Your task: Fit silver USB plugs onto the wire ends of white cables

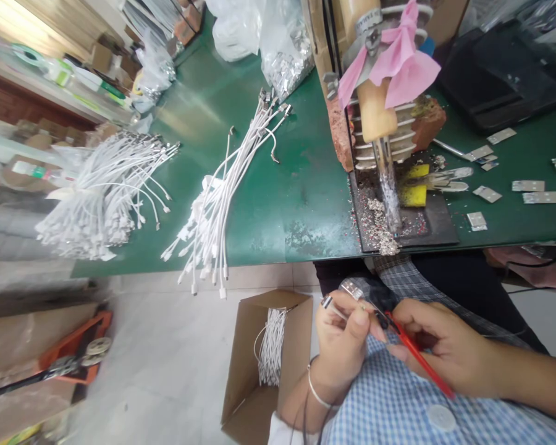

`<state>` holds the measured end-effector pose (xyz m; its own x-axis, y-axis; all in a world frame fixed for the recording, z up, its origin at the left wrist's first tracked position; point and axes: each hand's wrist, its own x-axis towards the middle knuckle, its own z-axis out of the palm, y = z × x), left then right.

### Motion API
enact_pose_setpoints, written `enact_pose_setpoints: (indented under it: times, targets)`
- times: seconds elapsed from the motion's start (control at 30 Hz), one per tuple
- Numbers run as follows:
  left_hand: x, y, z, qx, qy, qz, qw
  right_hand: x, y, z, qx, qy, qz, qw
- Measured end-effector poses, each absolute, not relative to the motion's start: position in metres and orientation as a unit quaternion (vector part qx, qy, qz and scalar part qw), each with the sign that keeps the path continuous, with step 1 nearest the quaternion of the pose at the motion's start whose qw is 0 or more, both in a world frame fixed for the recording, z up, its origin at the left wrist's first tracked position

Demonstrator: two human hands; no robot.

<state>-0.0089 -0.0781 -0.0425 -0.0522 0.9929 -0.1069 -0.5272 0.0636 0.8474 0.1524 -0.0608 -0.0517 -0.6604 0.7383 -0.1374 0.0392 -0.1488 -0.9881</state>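
Note:
My left hand (pixel 345 340) is closed in a pinch above my lap. Between its fingers are a white cable end and a metal USB plug (pixel 352 289). A second metal plug (pixel 327 301) sticks out by the index finger. My right hand (pixel 438 346) is wrapped around red-handled pliers (pixel 419 355), whose dark tip meets the work at my left fingertips. Fingers partly hide the jaws and the exact point of contact. Just beyond the hands, at the table edge, a wooden-handled soldering iron (pixel 377 111) rests tip down in a coil stand.
White USB cables (pixel 231 179) lie across the green table (pixel 306 179), with a larger bundle (pixel 102 191) at left. Loose metal plug shells (pixel 535 185) are scattered at right. Solder crumbs and a yellow sponge (pixel 414 185) surround the iron. A cardboard box (pixel 245 346) holding cables stands below.

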Motion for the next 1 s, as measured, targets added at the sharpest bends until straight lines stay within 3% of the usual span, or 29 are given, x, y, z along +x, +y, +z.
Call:
enact_pose_setpoints:
  times: [0.33,0.63,1.0]
  targets:
    - [-0.014,-0.079,-0.043,0.299,0.383,0.595,0.640,0.171,-0.043,-0.048,-0.333,-0.796,0.419,0.282]
    - [-0.015,-0.080,-0.040,0.278,0.343,0.596,0.671,0.177,-0.040,-0.049,-0.299,-0.786,0.475,0.260]
    - [-0.015,-0.080,-0.040,0.258,0.361,0.567,0.694,0.173,-0.040,-0.050,-0.303,-0.829,0.412,0.228]
